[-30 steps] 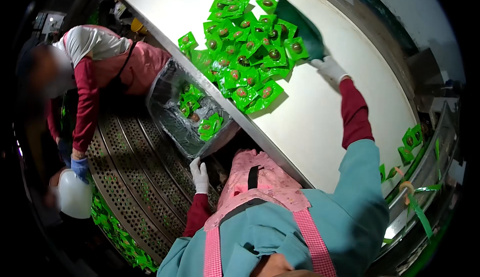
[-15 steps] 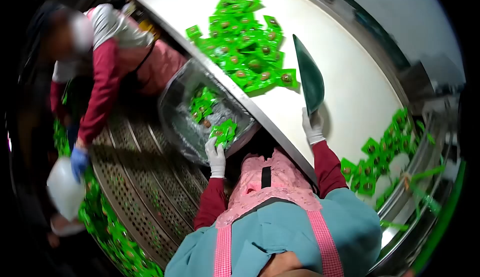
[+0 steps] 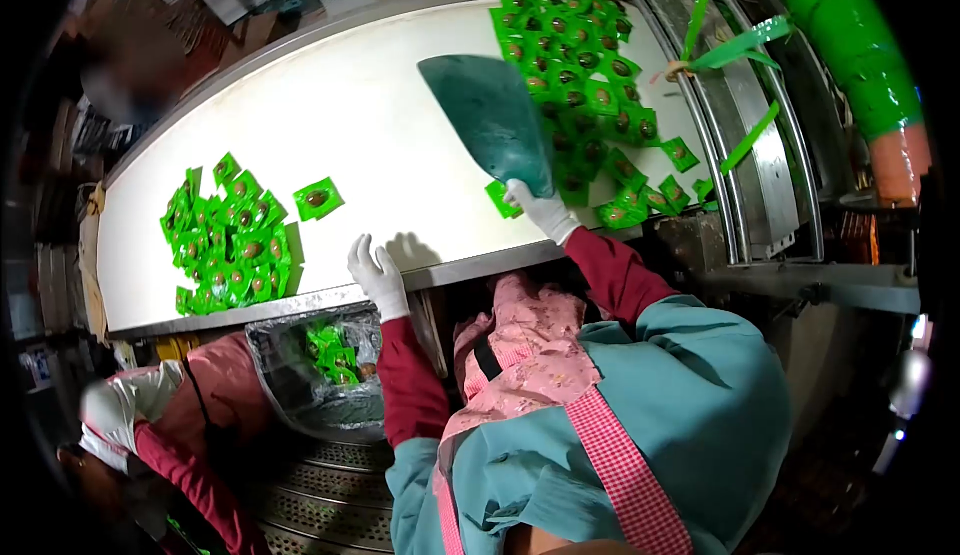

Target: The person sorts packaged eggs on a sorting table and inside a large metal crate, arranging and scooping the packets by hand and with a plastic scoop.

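My right hand [image 3: 541, 212], in a white glove, grips the near end of a dark green scoop [image 3: 490, 120] over the white tabletop [image 3: 380, 105]. The scoop's right side lies against a large pile of green packets [image 3: 590, 70]. Gloved in white too, my left hand [image 3: 377, 270] is raised at the table's near edge, fingers apart, holding nothing. A single green packet [image 3: 318, 199] lies left of it, and beyond that sits a smaller heap of packets [image 3: 235, 240]. A lined bin [image 3: 290, 395] with some packets in it stands below the table edge.
Another person in a pink apron [image 3: 235, 375] bends at the lower left beside the bin. Perforated metal steps [image 3: 325, 490] lie below it. Metal rails [image 3: 705, 145] with green strips border the table's right end, near a thick green tube [image 3: 850, 45].
The view has turned toward the table's right end, bringing the large pile into sight. The scoop is now against that pile, and my left hand has moved from the bin to the table edge.
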A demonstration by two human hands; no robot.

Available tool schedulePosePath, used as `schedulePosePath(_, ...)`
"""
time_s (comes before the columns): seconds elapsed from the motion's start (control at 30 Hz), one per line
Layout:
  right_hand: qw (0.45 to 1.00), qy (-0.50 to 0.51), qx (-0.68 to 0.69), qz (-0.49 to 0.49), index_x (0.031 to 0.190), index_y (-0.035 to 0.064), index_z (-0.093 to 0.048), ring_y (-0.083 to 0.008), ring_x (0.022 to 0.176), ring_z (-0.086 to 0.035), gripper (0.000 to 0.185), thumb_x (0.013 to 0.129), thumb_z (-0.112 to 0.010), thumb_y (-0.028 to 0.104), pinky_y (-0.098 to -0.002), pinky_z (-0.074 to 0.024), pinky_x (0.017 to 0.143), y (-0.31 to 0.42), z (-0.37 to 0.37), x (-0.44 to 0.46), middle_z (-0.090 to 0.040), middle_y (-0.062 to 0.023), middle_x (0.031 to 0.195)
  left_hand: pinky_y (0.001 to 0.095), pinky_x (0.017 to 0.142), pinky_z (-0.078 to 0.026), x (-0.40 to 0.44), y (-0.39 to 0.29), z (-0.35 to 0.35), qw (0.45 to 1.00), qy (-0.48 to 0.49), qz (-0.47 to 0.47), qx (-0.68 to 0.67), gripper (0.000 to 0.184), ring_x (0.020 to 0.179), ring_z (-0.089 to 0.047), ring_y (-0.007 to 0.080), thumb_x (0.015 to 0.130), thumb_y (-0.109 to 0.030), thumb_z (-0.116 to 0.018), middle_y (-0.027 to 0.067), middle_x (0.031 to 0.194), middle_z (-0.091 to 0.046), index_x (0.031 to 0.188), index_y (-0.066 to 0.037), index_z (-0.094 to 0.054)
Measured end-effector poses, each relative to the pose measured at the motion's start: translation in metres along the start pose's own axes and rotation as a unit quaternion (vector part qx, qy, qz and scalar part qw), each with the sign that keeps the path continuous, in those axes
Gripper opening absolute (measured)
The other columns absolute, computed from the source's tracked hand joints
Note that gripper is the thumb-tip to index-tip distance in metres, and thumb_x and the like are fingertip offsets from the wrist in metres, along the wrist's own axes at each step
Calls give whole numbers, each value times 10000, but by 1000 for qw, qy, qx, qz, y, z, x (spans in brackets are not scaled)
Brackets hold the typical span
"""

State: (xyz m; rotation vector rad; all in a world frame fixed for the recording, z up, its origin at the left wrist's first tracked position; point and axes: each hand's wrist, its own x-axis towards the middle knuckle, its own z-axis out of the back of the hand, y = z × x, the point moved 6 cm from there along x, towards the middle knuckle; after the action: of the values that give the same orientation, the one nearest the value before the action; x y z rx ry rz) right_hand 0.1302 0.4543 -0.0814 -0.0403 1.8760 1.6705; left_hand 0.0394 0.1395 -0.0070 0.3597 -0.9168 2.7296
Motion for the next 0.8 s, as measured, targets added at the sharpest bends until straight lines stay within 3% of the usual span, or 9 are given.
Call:
schedulePosePath(0.03, 999, 24, 17, -29, 1257, 60, -488, -235, 943, -623, 501, 831, -640, 276, -355, -507, 793, -5, 24, 2, -625, -165, 1063, 422, 957, -401, 4, -4, -17, 1000, 11, 11, 14, 283, 1090, -499, 333, 868, -110, -566, 171, 1164, -548, 1127, 5, -569)
schedulePosePath(0.07, 999, 10, 18, -29, 1257, 60, -488, -235, 943, -623, 501, 831, -640, 276, -355, -507, 793, -13, 50, 7, -625, -165, 1063, 422, 957, -401, 5, -16, -27, 1000, 18, 4, 5, 283, 1090, -499, 333, 868, -110, -566, 171, 1164, -548, 1127, 5, -569)
schedulePosePath(0.17, 943, -240, -230, 7, 1381, 63, -324, -339, 1019, -592, 690, 828, -638, 328, -424, -495, 814, -27, 150, -6, -581, -213, 1143, 415, 941, -417, -5, -36, -56, 994, 59, 55, 69, 268, 1072, -513, 335, 869, -135, -562, 168, 1132, -568, 1094, 8, -591)
schedulePosePath(0.27, 851, -362, -379, 33, 1422, 61, -215, -401, 1041, -570, 813, 814, -659, 368, -452, -483, 833, 12, 232, -39, -561, -260, 1153, 411, 928, -428, -13, -45, -60, 997, 30, 55, 49, 255, 1051, -524, 329, 863, -146, -561, 174, 1108, -579, 1059, 11, -608)
schedulePosePath(0.33, 829, -407, -373, -88, 1424, 51, -159, -393, 927, -626, 804, 830, -651, 276, -454, -501, 801, 31, 283, -53, -620, -226, 1046, 410, 927, -427, -20, -57, -73, 996, 42, 60, 47, 245, 1048, -523, 329, 861, -139, -563, 174, 1101, -581, 1050, 10, -611)
schedulePosePath(0.4, 848, -421, -298, -123, 1406, 31, -204, -395, 1045, -578, 764, 827, -649, 256, -469, -462, 881, 25, 336, -58, -565, -258, 1143, 411, 920, -431, -27, -69, -84, 996, 36, 63, 50, 237, 1043, -526, 329, 854, -129, -569, 173, 1090, -584, 1041, 10, -614)
schedulePosePath(0.47, 749, -471, -457, -84, 1400, 31, -215, -392, 1143, -513, 724, 848, -612, 278, -488, -421, 931, 16, 387, -61, -502, -257, 1244, 411, 913, -435, -35, -84, -92, 996, 34, 59, 57, 233, 1037, -530, 329, 850, -125, -572, 172, 1087, -585, 1036, 7, -616)
schedulePosePath(0.67, 654, -518, -533, -139, 1348, 24, -292, -360, 1174, -487, 689, 837, -623, 345, -548, -417, 895, -36, 494, -48, -491, -220, 1262, 413, 890, -447, -56, -118, -125, 996, 29, 52, 71, 223, 1016, -541, 328, 840, -116, -577, 167, 1080, -589, 1029, -6, -621)
schedulePosePath(0.8, 698, -463, -511, -195, 1325, -4, -319, -362, 1129, -519, 684, 824, -644, 329, -510, -457, 865, -52, 556, -44, -494, -234, 1247, 412, 894, -441, -71, -146, -145, 997, 18, 45, 65, 226, 1016, -537, 329, 835, -102, -571, 161, 1080, -586, 1039, -17, -620)
